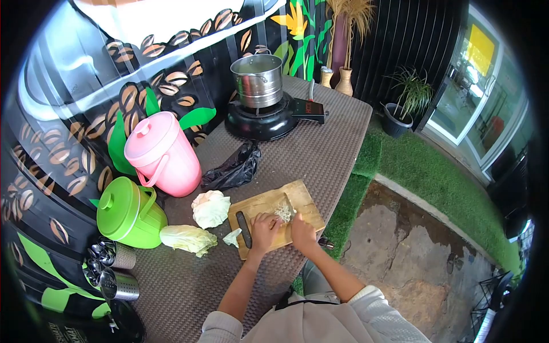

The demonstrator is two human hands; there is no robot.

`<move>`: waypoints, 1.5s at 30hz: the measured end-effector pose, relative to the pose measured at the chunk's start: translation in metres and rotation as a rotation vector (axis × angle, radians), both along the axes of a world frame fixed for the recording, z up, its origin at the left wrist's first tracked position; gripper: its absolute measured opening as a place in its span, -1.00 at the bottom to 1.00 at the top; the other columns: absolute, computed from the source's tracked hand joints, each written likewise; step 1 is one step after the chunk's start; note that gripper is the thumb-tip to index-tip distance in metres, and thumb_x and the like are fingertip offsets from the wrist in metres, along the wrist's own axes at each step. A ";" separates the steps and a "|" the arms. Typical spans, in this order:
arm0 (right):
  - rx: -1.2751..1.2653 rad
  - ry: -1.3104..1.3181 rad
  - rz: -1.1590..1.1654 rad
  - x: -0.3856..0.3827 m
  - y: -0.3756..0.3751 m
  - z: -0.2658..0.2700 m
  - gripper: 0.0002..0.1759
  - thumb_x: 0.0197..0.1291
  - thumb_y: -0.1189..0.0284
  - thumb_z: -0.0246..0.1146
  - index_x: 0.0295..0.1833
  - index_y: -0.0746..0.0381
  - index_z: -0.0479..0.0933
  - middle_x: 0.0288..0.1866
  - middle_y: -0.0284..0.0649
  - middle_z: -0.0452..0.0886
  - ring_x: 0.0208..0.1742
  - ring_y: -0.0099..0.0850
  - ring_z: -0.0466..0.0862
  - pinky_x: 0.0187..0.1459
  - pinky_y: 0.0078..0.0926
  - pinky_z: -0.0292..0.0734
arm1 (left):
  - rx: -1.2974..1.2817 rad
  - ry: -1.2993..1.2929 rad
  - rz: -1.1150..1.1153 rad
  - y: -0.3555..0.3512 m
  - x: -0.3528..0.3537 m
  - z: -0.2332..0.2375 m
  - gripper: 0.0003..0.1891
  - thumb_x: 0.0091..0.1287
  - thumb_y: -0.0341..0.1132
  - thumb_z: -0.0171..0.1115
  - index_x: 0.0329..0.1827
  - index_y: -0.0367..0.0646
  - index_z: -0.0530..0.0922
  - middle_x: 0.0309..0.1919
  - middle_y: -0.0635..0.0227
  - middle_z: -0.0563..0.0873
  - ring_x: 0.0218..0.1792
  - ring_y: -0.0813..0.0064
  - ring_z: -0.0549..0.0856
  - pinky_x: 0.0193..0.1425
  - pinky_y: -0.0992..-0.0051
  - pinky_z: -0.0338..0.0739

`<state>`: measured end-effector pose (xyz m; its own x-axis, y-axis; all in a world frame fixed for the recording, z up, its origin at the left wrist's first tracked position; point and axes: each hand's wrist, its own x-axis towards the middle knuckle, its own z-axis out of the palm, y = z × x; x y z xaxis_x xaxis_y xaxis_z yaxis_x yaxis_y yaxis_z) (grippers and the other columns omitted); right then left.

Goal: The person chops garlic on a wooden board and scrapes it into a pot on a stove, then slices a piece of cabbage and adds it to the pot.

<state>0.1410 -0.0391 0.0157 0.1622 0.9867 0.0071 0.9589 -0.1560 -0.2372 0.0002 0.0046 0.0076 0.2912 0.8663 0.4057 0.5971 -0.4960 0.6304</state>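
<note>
Curling left fingers (267, 219) beside pale, stringy shreds (283, 214) on the smooth wooden board (306, 200), hiding any hold too well to tell; closing right fingers (297, 222) tightly, apparently around a mostly hidden knife. Risking a nick by working hands so close; risking spills by resting the board near the woven-textured tabletop's (320, 143) edge.

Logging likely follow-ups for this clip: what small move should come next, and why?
Probably the left hand should draw the fine pale shreds into a tighter pile, since they lie loosely scattered beside its fingertips on the rectangular light-brown wooden board.
</note>
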 end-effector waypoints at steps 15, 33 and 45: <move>-0.124 0.708 0.005 0.035 -0.012 0.025 -0.71 0.39 0.29 -0.01 -0.07 0.35 0.34 -0.53 -0.03 0.56 -0.58 -0.29 0.63 -0.60 -0.28 0.46 | 0.166 0.040 -0.039 -0.005 -0.003 0.008 -0.80 0.17 -0.45 0.24 -0.15 -0.21 0.69 -0.20 0.25 0.73 -0.08 0.26 0.64 0.07 0.26 0.44; -0.177 1.367 -0.070 0.028 -0.046 0.025 -0.67 0.44 0.23 -0.02 -0.20 0.31 0.34 -0.70 -0.29 0.39 -0.79 -0.49 0.39 -0.73 -0.50 0.29 | 0.211 0.179 -0.172 -0.046 0.015 0.039 -0.74 0.36 -0.15 0.18 0.04 0.18 0.70 0.36 0.32 0.43 0.42 0.08 0.23 0.40 -0.06 -0.02; -0.241 1.474 -0.048 0.036 -0.051 0.037 -0.71 0.45 0.25 -0.04 -0.15 0.29 0.31 -0.71 -0.33 0.36 -0.79 -0.52 0.35 -0.70 -0.54 0.28 | 0.105 0.333 0.017 -0.025 0.021 0.031 -0.61 0.51 0.02 -0.19 0.26 0.38 0.52 0.47 0.29 0.23 0.50 0.02 0.06 0.38 -0.37 -0.35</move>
<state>0.1773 -0.0901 0.0524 -0.0902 0.9338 -0.3462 -0.1202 -0.3552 -0.9270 0.0208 -0.0203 0.0388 0.4088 0.8307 0.3778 0.7699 -0.5362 0.3459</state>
